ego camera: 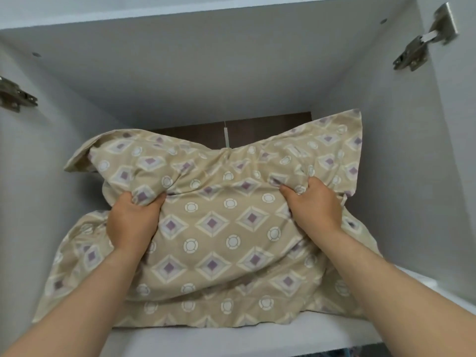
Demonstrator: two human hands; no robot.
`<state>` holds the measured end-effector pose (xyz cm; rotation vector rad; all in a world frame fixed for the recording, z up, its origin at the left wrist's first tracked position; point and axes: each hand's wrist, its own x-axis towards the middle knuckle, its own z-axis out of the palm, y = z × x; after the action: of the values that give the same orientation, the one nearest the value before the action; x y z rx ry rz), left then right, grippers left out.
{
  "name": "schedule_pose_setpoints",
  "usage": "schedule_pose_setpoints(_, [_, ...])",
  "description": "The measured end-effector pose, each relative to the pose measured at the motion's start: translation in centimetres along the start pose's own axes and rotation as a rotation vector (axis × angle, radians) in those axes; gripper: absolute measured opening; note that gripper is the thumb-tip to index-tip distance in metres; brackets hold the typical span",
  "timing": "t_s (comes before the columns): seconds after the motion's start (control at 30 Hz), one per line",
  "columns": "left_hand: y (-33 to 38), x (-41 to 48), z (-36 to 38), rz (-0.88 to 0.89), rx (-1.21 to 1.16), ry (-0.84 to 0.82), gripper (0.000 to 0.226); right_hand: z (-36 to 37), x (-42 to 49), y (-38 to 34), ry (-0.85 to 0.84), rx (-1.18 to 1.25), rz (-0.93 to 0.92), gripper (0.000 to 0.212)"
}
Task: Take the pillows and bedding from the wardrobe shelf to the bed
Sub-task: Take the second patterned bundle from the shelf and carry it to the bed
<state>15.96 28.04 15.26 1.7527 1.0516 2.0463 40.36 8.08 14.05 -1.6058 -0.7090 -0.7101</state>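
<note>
Both the left hand (132, 217) and the right hand (313, 204) have their fingers curled into bunched cloth of the beige patterned pillow (213, 235) on the white wardrobe shelf (231, 341), which looks soft, light and easy to carry by such handfuls.

Patterned pillow (213, 228) in 2 gripping hands

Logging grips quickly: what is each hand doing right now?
Left hand: closed, gripping the pillow.
Right hand: closed, gripping the same pillow.
</note>
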Motion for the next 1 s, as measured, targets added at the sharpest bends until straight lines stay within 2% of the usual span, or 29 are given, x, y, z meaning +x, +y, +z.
schedule_pose_setpoints(0.27, [2.2,0.8,-4.9,0.047,-0.129,0.008,0.047,-5.4,-1.3,-5.4,0.074,-0.055,-0.030,0.046])
schedule_pose_setpoints(0.57, [2.0,-4.1,-8.4,0.067,-0.209,-0.091,0.044,-12.6,-8.2,-6.3,0.139,-0.200,0.004,0.040])
schedule_pose_setpoints(0.8, [1.5,-11.0,-8.7,-0.045,-0.277,-0.273,0.046,-18.5,-14.5,-5.1,0.153,-0.350,0.119,0.046])
schedule_pose_setpoints(1.0, [2.0,-15.9,-12.2,-0.137,-0.259,-0.355,0.049,-23.6,-19.8,-5.7,0.147,-0.415,0.151,0.043])
